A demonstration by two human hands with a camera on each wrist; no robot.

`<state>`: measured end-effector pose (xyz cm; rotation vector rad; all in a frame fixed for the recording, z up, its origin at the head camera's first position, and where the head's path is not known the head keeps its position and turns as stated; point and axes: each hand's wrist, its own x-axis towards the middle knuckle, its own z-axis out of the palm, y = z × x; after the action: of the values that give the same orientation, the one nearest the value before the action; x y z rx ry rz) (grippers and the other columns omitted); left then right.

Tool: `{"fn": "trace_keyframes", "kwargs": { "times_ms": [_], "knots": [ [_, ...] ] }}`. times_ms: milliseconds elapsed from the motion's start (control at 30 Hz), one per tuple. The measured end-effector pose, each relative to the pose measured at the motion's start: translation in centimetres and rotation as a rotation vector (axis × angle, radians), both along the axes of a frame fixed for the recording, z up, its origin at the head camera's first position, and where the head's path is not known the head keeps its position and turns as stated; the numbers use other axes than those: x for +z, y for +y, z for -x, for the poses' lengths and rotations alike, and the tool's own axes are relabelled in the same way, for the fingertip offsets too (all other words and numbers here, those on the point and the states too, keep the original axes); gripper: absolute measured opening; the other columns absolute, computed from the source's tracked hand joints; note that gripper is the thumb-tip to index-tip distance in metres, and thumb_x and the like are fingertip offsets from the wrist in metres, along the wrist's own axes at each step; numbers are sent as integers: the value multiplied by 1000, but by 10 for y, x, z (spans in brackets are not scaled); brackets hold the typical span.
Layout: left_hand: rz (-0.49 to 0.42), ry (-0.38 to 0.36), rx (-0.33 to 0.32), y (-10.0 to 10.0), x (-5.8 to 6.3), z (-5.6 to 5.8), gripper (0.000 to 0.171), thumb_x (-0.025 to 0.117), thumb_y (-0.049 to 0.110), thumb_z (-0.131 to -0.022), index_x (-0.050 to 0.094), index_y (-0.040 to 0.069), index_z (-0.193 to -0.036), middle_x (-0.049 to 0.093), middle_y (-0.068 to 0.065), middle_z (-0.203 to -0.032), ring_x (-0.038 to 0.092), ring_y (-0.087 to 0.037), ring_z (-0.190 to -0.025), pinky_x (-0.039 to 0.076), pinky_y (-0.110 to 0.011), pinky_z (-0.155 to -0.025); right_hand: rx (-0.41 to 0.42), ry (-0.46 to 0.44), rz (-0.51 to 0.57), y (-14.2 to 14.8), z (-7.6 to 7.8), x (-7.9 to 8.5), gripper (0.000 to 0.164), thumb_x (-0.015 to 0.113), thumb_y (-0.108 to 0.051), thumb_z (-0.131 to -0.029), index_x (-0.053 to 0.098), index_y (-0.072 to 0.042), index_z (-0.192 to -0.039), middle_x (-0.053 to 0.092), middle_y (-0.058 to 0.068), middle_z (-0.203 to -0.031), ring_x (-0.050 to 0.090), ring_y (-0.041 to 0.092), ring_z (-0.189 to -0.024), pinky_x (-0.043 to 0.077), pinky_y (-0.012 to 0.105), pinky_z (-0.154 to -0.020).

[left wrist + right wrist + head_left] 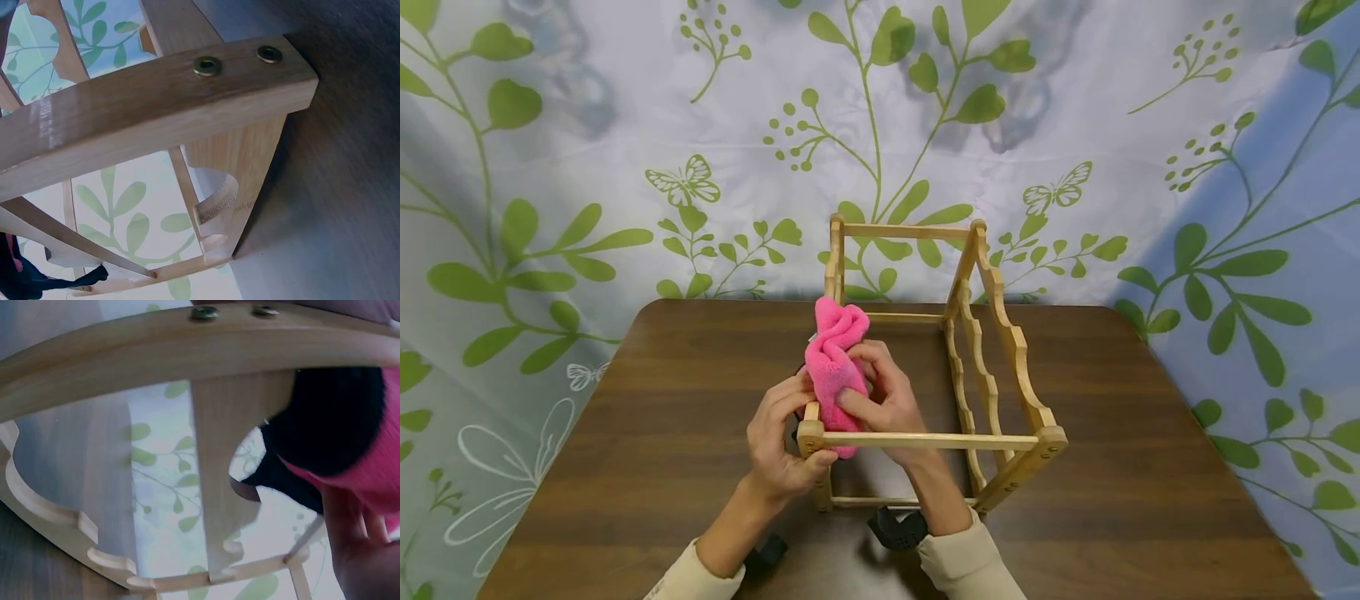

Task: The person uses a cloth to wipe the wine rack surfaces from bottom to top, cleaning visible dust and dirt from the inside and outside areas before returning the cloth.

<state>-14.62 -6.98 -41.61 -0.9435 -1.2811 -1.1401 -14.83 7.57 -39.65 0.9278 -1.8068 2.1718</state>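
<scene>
A fluffy pink cloth is bunched over the top left side of a light wooden rack with scalloped rails. My right hand, reaching inside the frame, pinches the cloth between thumb and fingers. My left hand grips the rack's near left corner from outside, its thumb on the post and its fingertips against the cloth. Part of the cloth is black, as the right wrist view shows beside the pink face. In the left wrist view, a dark end of cloth hangs past a rail.
The rack stands on a dark brown wooden table. Behind the table hangs a pale curtain printed with green leaves and butterflies. Black straps are at both wrists, close to the rack's near lower rail. Brass screw heads dot the posts.
</scene>
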Motion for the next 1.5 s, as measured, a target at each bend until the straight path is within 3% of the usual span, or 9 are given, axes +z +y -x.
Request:
{"fn": "trace_keyframes", "kwargs": {
  "times_ms": [133, 200, 400, 500, 700, 833, 1133, 1300, 1500],
  "knots": [
    [4, 11, -25, 0, 4, 0, 57, 67, 37, -93, 56, -19, -90, 61, -29, -88, 63, -35, -91, 51, -32, -94, -117, -20, 46, -9, 10, 2, 39, 57, 3, -87, 49, 5, -125, 60, 14, -101, 60, 14, -83, 54, 24, -64],
    [-2, 15, -32, 1, 5, 1, 55, 67, 35, -93, 57, -19, -90, 61, -28, -87, 63, -35, -88, 52, -32, -93, -157, -27, 71, -12, 16, 2, 44, 56, 5, -88, 46, 5, -131, 60, 13, -104, 60, 15, -83, 54, 24, -63],
    [-18, 31, -39, 3, 6, 2, 53, 66, 34, -94, 57, -18, -90, 62, -27, -86, 63, -36, -86, 53, -33, -91, -228, -73, 150, -18, 31, 0, 57, 53, 7, -89, 35, 7, -144, 52, 17, -128, 57, 19, -107, 52, 28, -86],
    [-25, 38, -33, 3, 7, 2, 53, 65, 34, -94, 57, -19, -90, 61, -28, -85, 63, -37, -85, 53, -34, -90, -296, -120, 192, -17, 39, 3, 56, 56, 8, -91, 37, 7, -144, 53, 20, -130, 58, 19, -110, 52, 29, -89],
    [-27, 51, -15, 6, 4, 3, 53, 65, 34, -94, 57, -19, -89, 61, -28, -85, 62, -38, -84, 53, -34, -89, -559, -190, 283, 3, 55, 6, 54, 64, 7, -89, 48, 0, -140, 60, 15, -124, 63, 22, -103, 56, 30, -80],
    [-42, 45, -5, 5, 4, 3, 55, 65, 35, -94, 57, -19, -88, 61, -28, -84, 62, -38, -83, 53, -34, -88, -623, -223, 285, 8, 65, -1, 49, 63, 7, -90, 49, 0, -137, 58, 13, -124, 61, 23, -104, 55, 30, -81],
    [-4, 33, -4, 4, 2, 2, 54, 64, 35, -94, 58, -18, -90, 61, -28, -87, 62, -38, -85, 53, -33, -90, -565, -343, 63, -3, 95, -30, 39, 63, -1, -93, 54, 0, -130, 59, 15, -120, 57, 23, -99, 52, 29, -77],
    [-9, 35, -1, 4, 3, 2, 54, 64, 35, -95, 58, -18, -90, 61, -27, -87, 62, -37, -86, 52, -33, -90, -400, -423, -38, -12, 111, -38, 49, 55, -7, -100, 41, -4, -147, 52, 18, -135, 53, 25, -113, 47, 36, -94],
    [1, 36, -9, 2, 4, 2, 53, 63, 34, -95, 57, -18, -90, 60, -27, -86, 62, -37, -86, 52, -34, -91, -190, -508, -135, -20, 119, -36, 66, 49, -17, -103, 14, -17, -159, 22, 8, -160, 33, 20, -135, 29, 36, -114]
  ]
}}
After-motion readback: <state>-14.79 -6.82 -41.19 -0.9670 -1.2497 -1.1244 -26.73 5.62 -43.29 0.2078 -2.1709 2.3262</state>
